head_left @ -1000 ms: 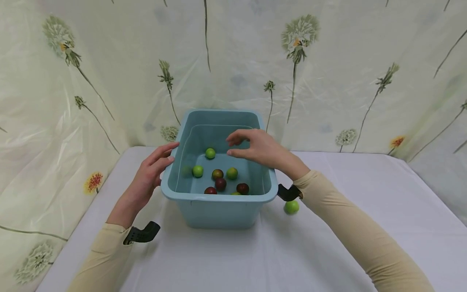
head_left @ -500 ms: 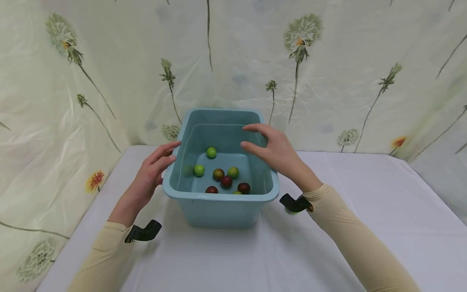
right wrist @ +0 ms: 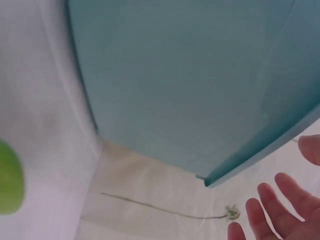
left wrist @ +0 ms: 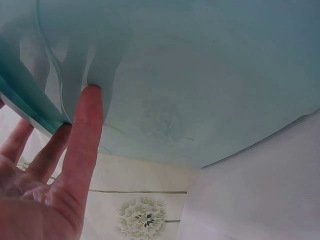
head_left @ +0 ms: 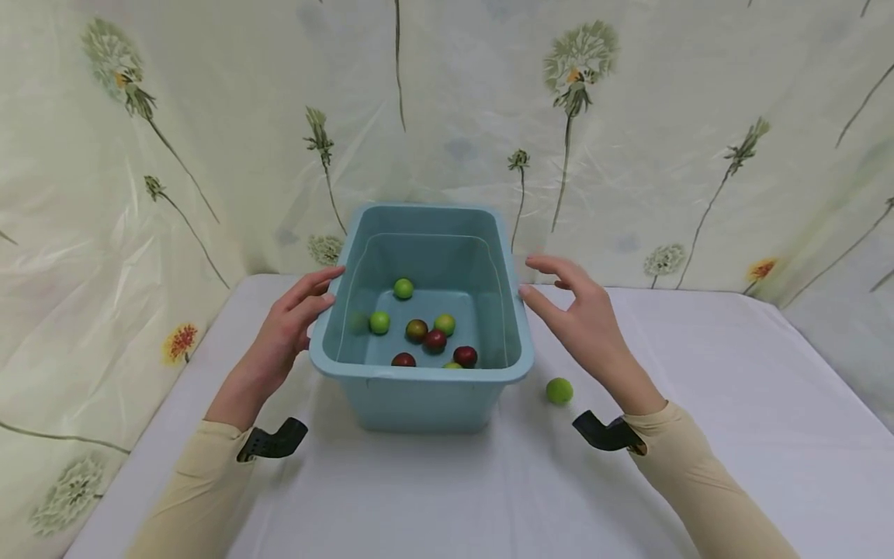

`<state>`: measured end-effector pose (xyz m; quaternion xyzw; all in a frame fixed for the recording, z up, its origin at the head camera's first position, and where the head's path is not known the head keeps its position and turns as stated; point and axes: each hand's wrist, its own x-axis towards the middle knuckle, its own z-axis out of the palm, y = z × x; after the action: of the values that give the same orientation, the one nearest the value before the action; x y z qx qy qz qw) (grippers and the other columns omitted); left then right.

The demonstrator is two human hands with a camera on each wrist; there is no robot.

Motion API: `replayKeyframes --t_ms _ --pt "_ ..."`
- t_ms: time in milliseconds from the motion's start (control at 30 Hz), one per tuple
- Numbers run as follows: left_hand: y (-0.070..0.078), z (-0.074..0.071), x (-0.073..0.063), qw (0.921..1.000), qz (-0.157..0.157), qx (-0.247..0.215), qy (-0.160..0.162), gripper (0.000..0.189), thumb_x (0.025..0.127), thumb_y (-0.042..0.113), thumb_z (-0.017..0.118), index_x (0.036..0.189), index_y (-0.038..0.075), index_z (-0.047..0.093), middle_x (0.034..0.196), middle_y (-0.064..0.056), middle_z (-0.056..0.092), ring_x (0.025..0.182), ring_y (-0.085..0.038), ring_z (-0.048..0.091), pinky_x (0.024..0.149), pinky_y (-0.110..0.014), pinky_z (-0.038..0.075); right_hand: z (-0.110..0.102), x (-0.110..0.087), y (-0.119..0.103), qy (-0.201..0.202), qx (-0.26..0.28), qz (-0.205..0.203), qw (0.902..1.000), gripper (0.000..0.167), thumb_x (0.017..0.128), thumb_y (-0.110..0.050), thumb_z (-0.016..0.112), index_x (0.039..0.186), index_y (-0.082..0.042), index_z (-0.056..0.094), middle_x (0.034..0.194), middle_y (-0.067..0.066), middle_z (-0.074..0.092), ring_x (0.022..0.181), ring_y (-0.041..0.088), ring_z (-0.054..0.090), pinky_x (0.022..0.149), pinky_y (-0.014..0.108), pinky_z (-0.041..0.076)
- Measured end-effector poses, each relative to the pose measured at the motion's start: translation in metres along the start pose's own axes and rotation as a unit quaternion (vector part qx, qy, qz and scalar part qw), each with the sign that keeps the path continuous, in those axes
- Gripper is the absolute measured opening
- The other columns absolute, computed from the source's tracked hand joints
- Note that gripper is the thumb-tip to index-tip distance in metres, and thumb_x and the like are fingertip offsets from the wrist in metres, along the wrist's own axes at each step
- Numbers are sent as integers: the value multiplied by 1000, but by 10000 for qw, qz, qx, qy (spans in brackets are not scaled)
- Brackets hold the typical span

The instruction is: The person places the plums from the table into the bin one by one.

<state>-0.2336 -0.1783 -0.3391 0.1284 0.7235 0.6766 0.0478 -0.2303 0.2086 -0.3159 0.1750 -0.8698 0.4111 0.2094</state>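
A blue plastic tub stands on the white-covered table. Lying on its floor are several small round fruits, some green like this fruit and some dark red like this one. My left hand rests its fingertips against the tub's left side under the rim; the left wrist view shows its fingers extended against the wall. Just off the right rim, my right hand is spread with nothing in it. One loose green fruit lies on the table below that hand, also at the left edge of the right wrist view.
Behind the table hangs a pale plastic sheet printed with dandelions, and it continues along the left side. Each wrist carries a black camera mount, the right mount close to the loose fruit.
My right hand has moved right from over the tub to outside its right rim. A dark red fruit in the tub has rolled slightly right. My left hand stays put.
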Motion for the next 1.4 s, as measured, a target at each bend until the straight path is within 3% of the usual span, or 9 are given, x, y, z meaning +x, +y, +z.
replayKeyframes --t_ms 300,700,900,1167,1400 --pt "-1 0 0 10000 -23 -29 -5 48 101 37 49 147 27 45 149 -2 39 125 -29 47 83 -42 53 -15 -37 13 -144 -323 370 9987 43 95 -32 66 134 -16 59 134 1 57 122 23 50 97 49 40" --pt "-1 -1 0 10000 -26 14 -22 48 101 38 48 148 27 44 150 -4 38 125 -29 47 84 -41 52 -17 -82 43 -561 -582 860 9930 46 94 -34 67 135 -15 58 134 6 57 121 29 51 93 56 42" --pt "0 -1 0 10000 -23 11 -28 48 102 37 48 148 27 44 150 -4 38 124 -29 48 84 -39 53 -19 -93 54 -1260 -519 1204 9833 49 93 -37 68 135 -15 57 134 6 57 122 30 51 96 56 41" --pt "1 1 0 10000 -23 18 -43 48 102 38 48 148 27 44 150 -4 38 123 -29 48 83 -39 53 -20 -98 69 -2027 -385 1385 9686 44 91 -25 71 131 -9 60 125 8 63 119 30 53 97 55 40" --pt "1 1 -1 10000 -36 38 -28 48 102 37 49 148 27 44 150 -3 38 124 -29 48 82 -38 53 -17 -98 78 -2280 -456 1256 9645 43 87 -12 73 129 -8 62 122 4 65 116 29 56 97 56 42"
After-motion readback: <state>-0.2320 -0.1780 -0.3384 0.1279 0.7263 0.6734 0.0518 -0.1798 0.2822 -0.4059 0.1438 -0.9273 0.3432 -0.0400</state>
